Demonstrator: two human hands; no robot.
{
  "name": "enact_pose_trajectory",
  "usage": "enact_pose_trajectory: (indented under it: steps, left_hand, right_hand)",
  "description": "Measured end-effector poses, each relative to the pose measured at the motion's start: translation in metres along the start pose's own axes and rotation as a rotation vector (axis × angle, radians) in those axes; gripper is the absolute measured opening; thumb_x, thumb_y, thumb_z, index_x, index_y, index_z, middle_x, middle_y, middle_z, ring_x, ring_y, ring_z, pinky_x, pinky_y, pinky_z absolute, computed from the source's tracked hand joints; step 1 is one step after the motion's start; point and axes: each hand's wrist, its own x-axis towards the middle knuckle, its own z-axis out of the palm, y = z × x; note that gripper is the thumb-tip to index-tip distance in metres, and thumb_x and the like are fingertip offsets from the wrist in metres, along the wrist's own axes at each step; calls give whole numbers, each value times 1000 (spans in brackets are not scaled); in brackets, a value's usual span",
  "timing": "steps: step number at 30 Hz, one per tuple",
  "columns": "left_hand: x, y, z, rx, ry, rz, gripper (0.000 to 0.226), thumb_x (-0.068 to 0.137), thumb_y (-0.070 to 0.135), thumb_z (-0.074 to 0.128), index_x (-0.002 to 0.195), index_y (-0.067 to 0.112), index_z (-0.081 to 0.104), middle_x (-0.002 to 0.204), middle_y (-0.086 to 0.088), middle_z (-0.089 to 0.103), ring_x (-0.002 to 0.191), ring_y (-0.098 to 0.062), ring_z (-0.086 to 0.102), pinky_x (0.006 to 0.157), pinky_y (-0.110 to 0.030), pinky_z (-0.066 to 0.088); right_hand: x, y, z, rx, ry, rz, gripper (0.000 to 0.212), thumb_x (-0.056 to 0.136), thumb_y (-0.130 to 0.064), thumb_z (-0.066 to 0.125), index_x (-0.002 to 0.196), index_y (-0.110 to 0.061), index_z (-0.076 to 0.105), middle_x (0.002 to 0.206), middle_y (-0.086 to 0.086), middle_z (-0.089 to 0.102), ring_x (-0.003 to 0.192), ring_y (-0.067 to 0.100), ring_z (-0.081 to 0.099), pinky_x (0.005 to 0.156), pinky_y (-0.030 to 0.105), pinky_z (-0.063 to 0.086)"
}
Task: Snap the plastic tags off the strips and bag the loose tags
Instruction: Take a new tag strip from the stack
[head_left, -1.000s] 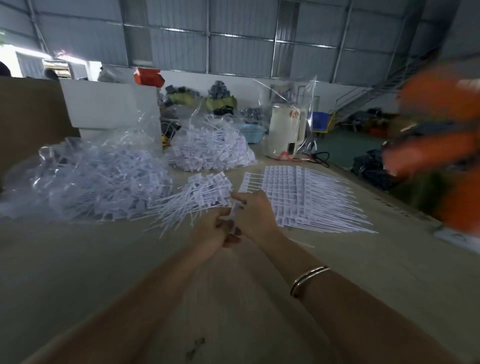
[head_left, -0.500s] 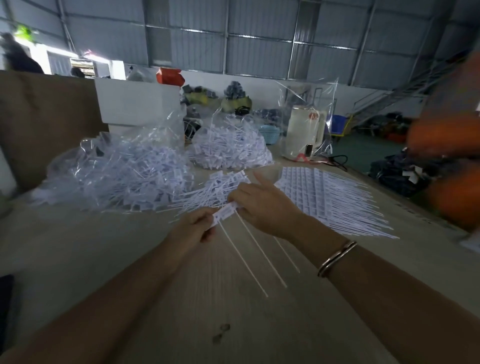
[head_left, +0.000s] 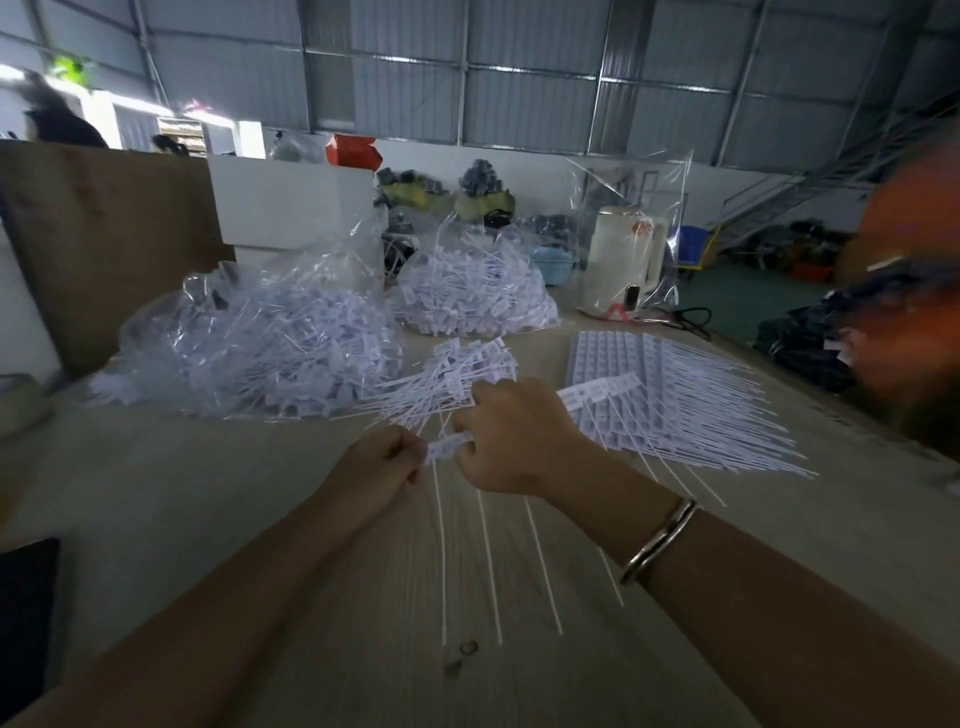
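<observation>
At far left on the table (head_left: 156, 493) lies a clear bag of loose tags (head_left: 249, 353), a second bag (head_left: 472, 296) behind it. The left hand (head_left: 379, 467) pinches one end of a tag strip (head_left: 449, 447) while the right hand (head_left: 514, 436) curls round the rest, its long tails trailing toward the person. Between the bags and hands is a loose pile (head_left: 457, 374), and at right lies a stack of unbroken strips (head_left: 675, 395).
</observation>
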Motion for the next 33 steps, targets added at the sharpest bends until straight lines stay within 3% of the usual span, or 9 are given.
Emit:
enact_pose_trajectory:
  steps: [5, 9, 12, 16, 21, 25, 26, 28, 33]
  left_hand:
    - [0, -1, -3, -9, 8, 0, 27, 91, 16, 54, 65, 17, 56, 63, 5, 56, 63, -10, 50, 65, -27, 36]
    - [-3, -1, -2, 56, -31, 89, 17, 88, 16, 60, 72, 21, 60, 64, 7, 62, 57, 2, 53, 56, -13, 37]
    - [-2, -5, -1, 89, -68, 131, 9, 86, 16, 64, 78, 16, 64, 70, 4, 67, 63, 1, 58, 57, -11, 39]
    - [-1, -6, -5, 130, -53, 246, 8, 85, 20, 66, 78, 23, 64, 72, 12, 69, 67, 1, 62, 59, -9, 41]
    - [-2, -9, -12, 181, -108, 323, 12, 86, 19, 66, 80, 29, 64, 76, 11, 67, 71, -6, 61, 63, -16, 42]
    - [0, -8, -9, 303, -60, 265, 16, 90, 13, 58, 89, 26, 68, 89, 7, 64, 85, -11, 59, 75, -23, 43]
    - [1, -6, -6, 366, -25, 259, 15, 91, 17, 56, 96, 21, 70, 95, 4, 62, 93, -14, 58, 83, -28, 43]
    - [-1, 2, 0, 388, 23, 227, 35, 90, 35, 45, 102, 15, 71, 102, 0, 60, 103, -19, 55, 93, -38, 40]
    - [-6, 16, 11, 305, -60, 241, 60, 72, 64, 36, 85, 16, 71, 91, 5, 64, 99, -21, 56, 95, -44, 38]
  right_hand:
    - [-3, 1, 28, -15, 79, -20, 33, 83, -40, 50, 110, -22, 58, 104, 2, 62, 98, 26, 54, 80, 37, 34]
    - [-13, 7, 55, 128, 99, 71, 33, 88, -46, 45, 110, -27, 60, 107, -1, 60, 100, 22, 53, 82, 37, 35]
    - [-21, 10, 66, 264, 62, 84, 33, 91, -46, 45, 113, -29, 63, 107, -2, 60, 100, 21, 55, 84, 34, 35]
    - [-21, 13, 67, 405, 35, 85, 32, 94, -44, 44, 111, -28, 66, 105, -3, 65, 95, 17, 59, 82, 32, 41]
    - [-26, 33, 59, 637, 35, 323, 40, 97, -42, 39, 100, -16, 69, 99, 4, 67, 87, 18, 60, 81, 33, 47]
    - [-31, 30, 57, 460, 78, 179, 33, 90, -45, 52, 111, -25, 67, 108, -3, 65, 99, 15, 58, 88, 34, 43]
    - [-30, 25, 57, 402, 75, 154, 34, 89, -47, 52, 112, -26, 65, 110, -5, 64, 101, 14, 56, 90, 34, 40]
    - [-26, 14, 58, 348, 108, 123, 34, 87, -48, 53, 112, -27, 63, 110, -6, 62, 102, 15, 53, 88, 32, 35]
    - [-23, 4, 56, 422, 248, 84, 26, 83, -43, 59, 96, -20, 64, 95, -5, 64, 91, 14, 55, 75, 27, 27]
